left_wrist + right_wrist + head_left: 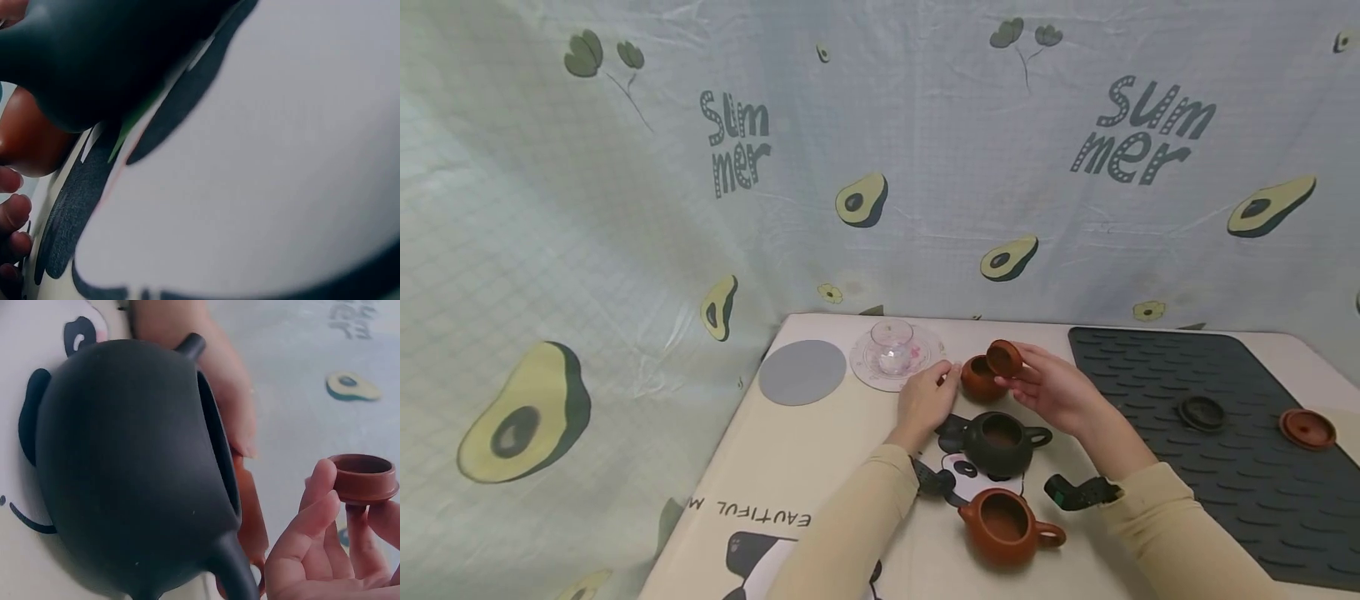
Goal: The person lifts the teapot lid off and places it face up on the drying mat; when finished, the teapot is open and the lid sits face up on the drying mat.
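At the back, my right hand (1052, 387) pinches a small reddish-brown teapot lid (1004, 358) between thumb and fingers. It is tilted, its hollow underside showing, over the far reddish-brown teapot (981, 382). My left hand (928, 400) grips that teapot at its left side, where the spout is hidden by the hand. In the left wrist view, curled fingers (14, 215) show by the pot's body. Just nearer stands a black teapot (998, 446) without its lid, large in the right wrist view. Another lidless reddish-brown teapot (1006, 529) stands nearest me.
A glass cup (892, 348) stands on a patterned round coaster (865, 367) at the back left, beside a grey disc (802, 372). On the right, a dark ridged mat (1150, 358) bears a black lid (1201, 413) and a reddish-brown lid (1307, 428). A printed curtain hangs behind.
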A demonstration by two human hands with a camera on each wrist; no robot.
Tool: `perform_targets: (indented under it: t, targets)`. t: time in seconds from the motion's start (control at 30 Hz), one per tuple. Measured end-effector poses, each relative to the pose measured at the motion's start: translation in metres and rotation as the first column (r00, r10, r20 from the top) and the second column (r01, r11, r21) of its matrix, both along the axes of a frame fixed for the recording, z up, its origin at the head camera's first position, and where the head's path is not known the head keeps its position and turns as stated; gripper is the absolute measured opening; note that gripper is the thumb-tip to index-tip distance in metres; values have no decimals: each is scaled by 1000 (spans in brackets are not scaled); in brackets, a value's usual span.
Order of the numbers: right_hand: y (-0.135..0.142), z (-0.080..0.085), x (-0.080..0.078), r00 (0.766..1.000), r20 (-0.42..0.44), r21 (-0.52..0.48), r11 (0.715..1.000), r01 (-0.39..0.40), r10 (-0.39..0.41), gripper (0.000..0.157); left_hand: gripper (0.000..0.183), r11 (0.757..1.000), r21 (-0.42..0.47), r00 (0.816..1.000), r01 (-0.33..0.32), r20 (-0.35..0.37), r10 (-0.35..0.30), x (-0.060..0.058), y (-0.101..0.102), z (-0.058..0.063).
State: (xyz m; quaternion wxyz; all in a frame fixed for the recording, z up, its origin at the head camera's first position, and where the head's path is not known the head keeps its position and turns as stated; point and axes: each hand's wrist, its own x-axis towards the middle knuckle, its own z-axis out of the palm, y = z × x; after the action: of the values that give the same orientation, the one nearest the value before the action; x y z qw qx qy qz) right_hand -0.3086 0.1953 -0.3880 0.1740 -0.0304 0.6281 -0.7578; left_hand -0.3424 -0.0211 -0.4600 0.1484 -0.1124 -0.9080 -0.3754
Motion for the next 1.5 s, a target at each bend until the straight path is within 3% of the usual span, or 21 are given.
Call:
perform_targets:
  t: [0.37, 0.6, 0.87, 1.13, 1.5]
  targets:
    - [11, -12, 5, 995, 71, -194, 978, 76, -64, 38, 34, 1000, -8, 1000, -1, 1, 1, 0, 0, -3]
    - [11, -13, 4, 996, 50, -151, 986, 77, -70, 47, 33, 1000, -1, 1000, -5, -11, 5, 1, -1, 1]
    - [10, -14, 6, 996, 22, -111, 990, 93, -91, 37, 34, 1000, -12, 1000, 11, -3, -11, 2, 0, 3]
    - [9, -9, 8, 991, 24, -115, 984, 134, -132, 40, 34, 1000, 4, 1000, 9, 1, -9, 2, -2, 4]
    - [10, -8, 11, 985, 88, -123, 980, 159, -149, 41, 33, 1000, 11, 1000, 15, 6, -15, 1, -2, 2]
